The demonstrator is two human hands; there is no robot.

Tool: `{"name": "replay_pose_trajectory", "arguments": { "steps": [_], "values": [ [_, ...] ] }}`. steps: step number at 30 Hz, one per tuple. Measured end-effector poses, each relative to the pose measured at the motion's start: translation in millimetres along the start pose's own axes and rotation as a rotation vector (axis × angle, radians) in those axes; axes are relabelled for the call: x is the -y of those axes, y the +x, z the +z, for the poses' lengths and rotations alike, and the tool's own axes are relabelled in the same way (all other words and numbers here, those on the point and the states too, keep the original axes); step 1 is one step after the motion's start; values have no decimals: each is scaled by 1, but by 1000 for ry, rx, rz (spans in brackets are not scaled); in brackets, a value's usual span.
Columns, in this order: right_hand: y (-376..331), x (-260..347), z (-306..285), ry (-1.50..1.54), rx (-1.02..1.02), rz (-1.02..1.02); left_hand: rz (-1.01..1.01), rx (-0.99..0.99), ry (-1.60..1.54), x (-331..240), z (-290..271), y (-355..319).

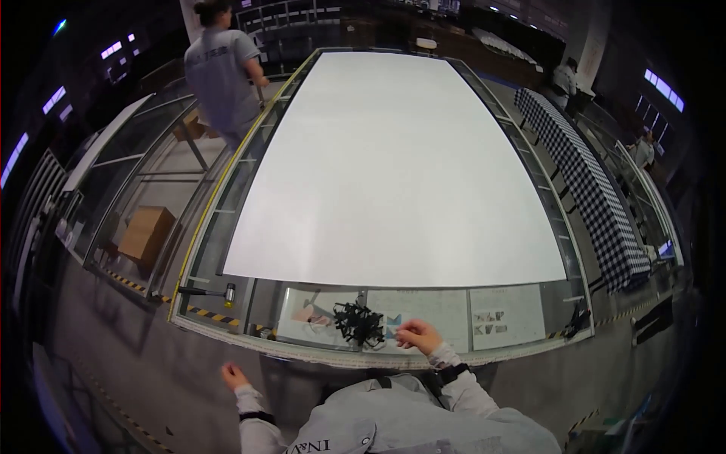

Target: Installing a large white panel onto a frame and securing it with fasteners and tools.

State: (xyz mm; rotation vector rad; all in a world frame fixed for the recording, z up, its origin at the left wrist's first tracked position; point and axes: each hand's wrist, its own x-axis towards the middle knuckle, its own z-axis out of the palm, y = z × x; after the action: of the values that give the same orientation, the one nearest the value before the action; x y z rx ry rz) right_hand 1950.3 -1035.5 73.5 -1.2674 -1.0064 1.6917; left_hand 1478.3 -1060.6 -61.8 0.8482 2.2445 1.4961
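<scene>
A tangled pile of small black strap-like pieces [358, 324] lies on the glass top along the table's near edge. Just right of that pile, my right hand [418, 337] is over the glass with its fingers closed in a pinch; whatever they hold is too small to make out. My left hand [235, 375] hangs in front of the near edge, apart from the table, its fingers curled together and their inner side hidden. Beyond both hands a large white sheet [401, 174] lies flat across the table.
Under the glass lie printed papers [508, 316]. A hammer [228, 295] rests at the near left corner, and a yellow tape measure [214, 198] runs along the left edge. A person [221, 76] stands at the far left. To the right is a bench with a checkered cover [582, 170].
</scene>
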Motion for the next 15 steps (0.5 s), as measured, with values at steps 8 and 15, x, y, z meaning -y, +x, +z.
{"name": "replay_pose_trajectory", "arguments": {
  "steps": [8, 15],
  "values": [
    [-11, -50, -83, -98, -529, 145, 354, 25, 522, -106, 67, 67],
    [-15, -39, -82, 72, -716, 181, 210, 179, 1024, -153, 109, 122]
  ]
}}
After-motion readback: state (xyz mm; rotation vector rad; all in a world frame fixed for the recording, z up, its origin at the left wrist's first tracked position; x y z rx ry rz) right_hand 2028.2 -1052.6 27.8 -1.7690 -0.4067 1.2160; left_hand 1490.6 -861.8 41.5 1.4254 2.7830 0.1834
